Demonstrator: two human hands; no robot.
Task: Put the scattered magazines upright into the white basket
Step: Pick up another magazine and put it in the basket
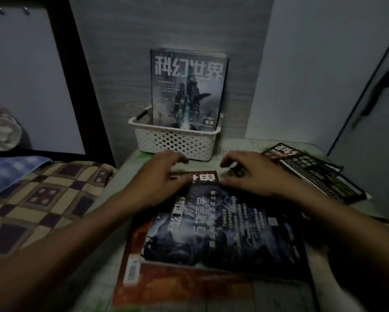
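A dim home bedroom: a checked quilt on a bed beside a small table against the wall.

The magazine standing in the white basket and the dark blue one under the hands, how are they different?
The grey-blue magazine in the white perforated plastic basket stands upright against the wall; the dark blue magazine under the hands lies flat on the table.

The basket magazine is untouched; both the left hand and the right hand are over the flat one's top edge.

The flat one sits on an orange-red magazine; the upright one stands in front of others.

Both have big white title characters.
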